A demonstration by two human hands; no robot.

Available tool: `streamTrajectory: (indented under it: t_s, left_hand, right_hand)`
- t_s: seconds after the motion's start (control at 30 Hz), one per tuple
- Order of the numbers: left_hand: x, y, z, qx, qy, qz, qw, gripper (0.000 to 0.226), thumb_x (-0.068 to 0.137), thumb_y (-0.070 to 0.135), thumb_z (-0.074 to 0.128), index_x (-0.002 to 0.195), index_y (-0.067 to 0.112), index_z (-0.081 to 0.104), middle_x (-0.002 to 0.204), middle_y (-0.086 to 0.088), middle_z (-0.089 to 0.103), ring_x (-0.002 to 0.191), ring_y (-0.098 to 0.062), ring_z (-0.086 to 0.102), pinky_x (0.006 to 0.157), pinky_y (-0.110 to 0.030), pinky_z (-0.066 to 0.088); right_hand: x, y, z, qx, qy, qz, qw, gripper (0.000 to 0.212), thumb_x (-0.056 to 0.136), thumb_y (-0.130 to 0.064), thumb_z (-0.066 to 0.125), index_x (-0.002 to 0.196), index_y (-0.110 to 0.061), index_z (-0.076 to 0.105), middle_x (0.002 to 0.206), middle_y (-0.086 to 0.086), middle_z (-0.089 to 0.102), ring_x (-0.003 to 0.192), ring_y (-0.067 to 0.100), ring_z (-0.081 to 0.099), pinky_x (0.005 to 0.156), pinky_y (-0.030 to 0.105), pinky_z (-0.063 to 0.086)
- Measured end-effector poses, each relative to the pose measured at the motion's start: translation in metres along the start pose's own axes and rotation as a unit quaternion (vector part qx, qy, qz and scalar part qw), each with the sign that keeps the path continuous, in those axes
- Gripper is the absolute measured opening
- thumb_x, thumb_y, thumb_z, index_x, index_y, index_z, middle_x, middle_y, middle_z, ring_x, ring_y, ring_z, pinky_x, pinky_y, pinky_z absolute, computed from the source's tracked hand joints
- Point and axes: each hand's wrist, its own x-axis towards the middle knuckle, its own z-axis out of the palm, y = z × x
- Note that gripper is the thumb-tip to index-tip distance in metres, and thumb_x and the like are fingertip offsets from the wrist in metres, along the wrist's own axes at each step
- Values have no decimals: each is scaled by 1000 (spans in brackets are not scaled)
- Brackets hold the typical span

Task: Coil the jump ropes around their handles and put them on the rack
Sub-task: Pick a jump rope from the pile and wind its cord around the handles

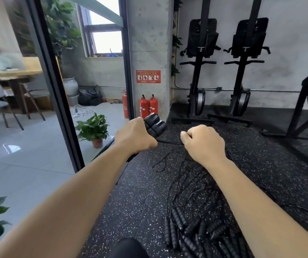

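The step in hand is the coiling of one rope. The left hand [134, 135] is clenched round the black foam handles [156, 124], held bunched together with their ends pointing up and away. The right hand [203, 142] is closed on the thin black cord [168, 142], which runs taut between the two fists just above the rubber floor mat [261, 164]. No turns of cord show on the handles yet, so I judge the winding to be at its very start. From the right fist the slack drops to the mat in loose loops.

The next move calls for the right hand to carry the cord round the handles, turn upon turn, while the left grip holds firm. The slack must run free of the heap below, or it will snag. The rack is not in view.

Counted: one rope in hand, with two handles, I think — the foam ends overlap. One heap of ropes [196, 231] lies on the mat, in from its left edge; it holds many handles, too tangled to number. Three red fire extinguishers [143, 107] and two upright black machines [199, 71] stand along the mat's far edge.
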Motion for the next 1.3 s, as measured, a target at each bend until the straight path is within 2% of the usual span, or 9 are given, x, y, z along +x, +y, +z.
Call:
streamTrajectory:
  t_s: [0.3,0.47,0.63,0.8,0.9,1.0,1.1,1.17,1.3]
  left_hand:
    - [8,17,-4,184,79,55,978,33,80,26,70,96,16,43,68,5,39,73,-25,51,63,-32,37]
    - [-6,30,3,268,105,163,944,27,85,21,62,93,16,37,87,-2,58,75,-27,54,61,-33,36]
    - [-20,44,5,324,94,286,897,30,87,28,60,113,18,49,102,4,63,95,-22,65,62,-32,36]
    - [-30,46,-4,272,47,394,877,29,85,38,59,95,20,38,82,7,51,85,-21,62,66,-35,52]
    - [-36,48,-13,179,16,396,901,32,83,40,63,89,23,35,79,12,48,76,-17,58,71,-37,53]
    - [-40,51,-15,102,4,380,919,44,77,40,71,77,33,27,72,14,45,63,-4,47,59,-29,41]
    - [-41,55,-11,-13,-8,341,940,48,69,33,78,77,38,32,72,14,51,67,-10,54,61,-31,44]
    - [-39,57,-5,-56,-4,304,951,42,66,30,79,77,33,38,71,11,55,68,-12,57,61,-31,45]
    - [-27,60,1,-112,4,202,973,36,52,40,69,77,25,47,71,6,59,68,-18,59,62,-33,51]
  right_hand:
    - [-1,-36,-43,-178,60,-74,979,47,97,-36,48,58,-20,28,58,-3,33,57,22,40,48,26,22]
    - [16,-55,-60,-228,107,-164,954,27,97,-22,49,72,-17,40,63,-1,33,63,24,42,50,26,22]
    - [43,-49,-64,-238,73,-242,938,44,97,-31,46,57,-18,33,57,-3,36,52,16,36,53,28,25]
    - [56,-28,-58,-95,-55,-241,964,58,95,-48,50,47,-16,44,46,-6,41,47,12,42,56,28,34]
    - [57,-15,-51,115,-127,-162,972,61,94,-46,54,44,-15,40,35,-10,30,36,8,31,48,22,33]
    - [49,0,-39,349,-165,-45,921,54,93,-45,59,51,-14,45,44,-5,40,43,11,39,52,17,41]
    - [41,14,-18,546,-250,45,798,45,94,-41,58,57,-15,51,55,-2,54,54,15,54,67,28,47]
    - [37,14,-7,624,-220,87,745,48,97,-31,53,51,-20,53,51,-6,52,52,10,53,64,28,43]
    - [26,7,5,617,-43,94,780,42,92,6,43,57,-13,52,49,-6,50,47,5,43,49,21,35]
